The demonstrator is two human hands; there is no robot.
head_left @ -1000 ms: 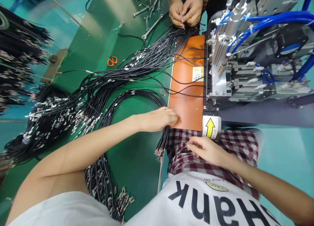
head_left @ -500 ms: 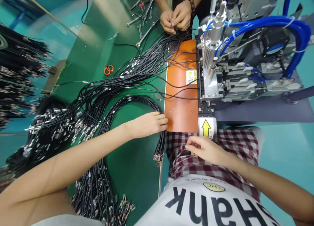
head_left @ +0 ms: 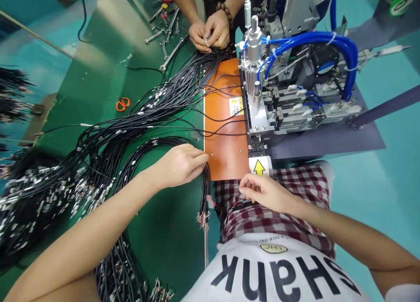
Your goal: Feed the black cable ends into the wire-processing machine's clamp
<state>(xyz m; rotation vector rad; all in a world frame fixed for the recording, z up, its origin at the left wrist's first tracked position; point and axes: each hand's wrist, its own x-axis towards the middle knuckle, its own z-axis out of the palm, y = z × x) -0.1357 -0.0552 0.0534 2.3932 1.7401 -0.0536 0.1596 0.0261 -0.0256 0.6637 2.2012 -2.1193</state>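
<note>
My left hand (head_left: 183, 165) reaches over the green table's near edge, its fingers pinched on black cable at the bend of a cable bundle (head_left: 205, 186). How many cables the fingers grip is hidden. That bundle arches across the table and hangs down, with its stripped, coloured wire ends (head_left: 203, 220) at the bottom. My right hand (head_left: 267, 192) hovers above my lap, just below the white label with a yellow arrow (head_left: 259, 166). Its fingers are loosely curled, the thumb apart, and I see nothing in them. Right of my left hand lies the orange plate (head_left: 226, 162) of a machine.
The machine (head_left: 259, 101) with blue air hoses (head_left: 352, 70) stands right. Several cables cross the orange plate into it. A larger cable heap (head_left: 131, 114) covers the left table. Orange-handled scissors (head_left: 123, 104) and wrenches (head_left: 173, 53) lie beyond. A co-worker's hands (head_left: 210, 33) work at the far end.
The view has shifted to the right. My left hand has tightened into a pinch at the bundle. My right hand stays over my lap. The co-worker's hands remain together.
</note>
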